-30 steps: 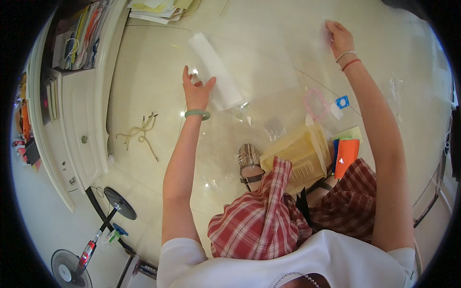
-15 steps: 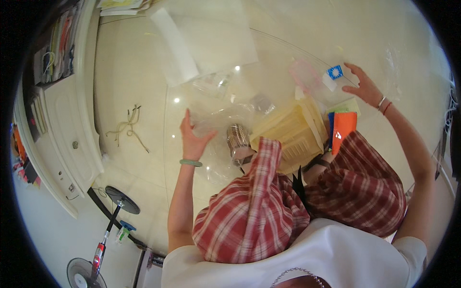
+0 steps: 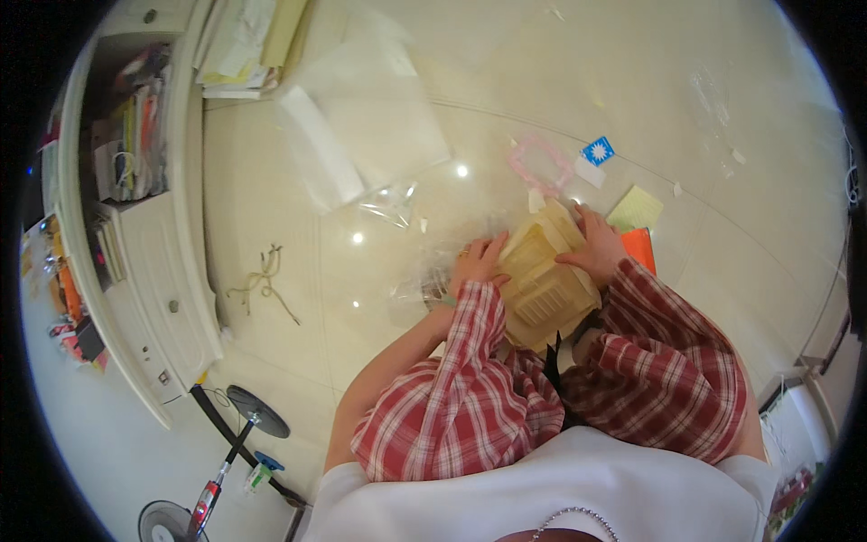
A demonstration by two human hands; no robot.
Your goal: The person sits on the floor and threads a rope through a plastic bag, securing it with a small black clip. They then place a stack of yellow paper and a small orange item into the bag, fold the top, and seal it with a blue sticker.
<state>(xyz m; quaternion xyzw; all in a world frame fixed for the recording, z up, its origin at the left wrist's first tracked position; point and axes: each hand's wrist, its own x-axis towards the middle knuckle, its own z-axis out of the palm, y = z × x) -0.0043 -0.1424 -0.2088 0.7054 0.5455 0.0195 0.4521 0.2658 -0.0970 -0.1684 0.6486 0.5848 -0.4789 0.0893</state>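
Just beyond the checked red trouser legs (image 3: 442, 406), a yellow plastic box (image 3: 546, 291) sits on the floor (image 3: 307, 357); its contents, if any, cannot be made out. The left hand (image 3: 479, 260) and right hand (image 3: 594, 246) touch opposite sides, fingers bent; whether they grip I cannot tell. Farther left, a white cabinet (image 3: 172, 257) holds upright folders (image 3: 144, 144).

Left hand (image 3: 479, 260) at left side of yellow plastic container (image 3: 545, 271); right hand (image 3: 598, 246) at its right side, thumb across top. Orange piece (image 3: 640, 247) just beside right hand. Pink ring (image 3: 516, 163), blue card (image 3: 598, 151) on floor (image 3: 280, 348) beyond. Beige cords (image 3: 263, 276) near white cabinet (image 3: 167, 271).
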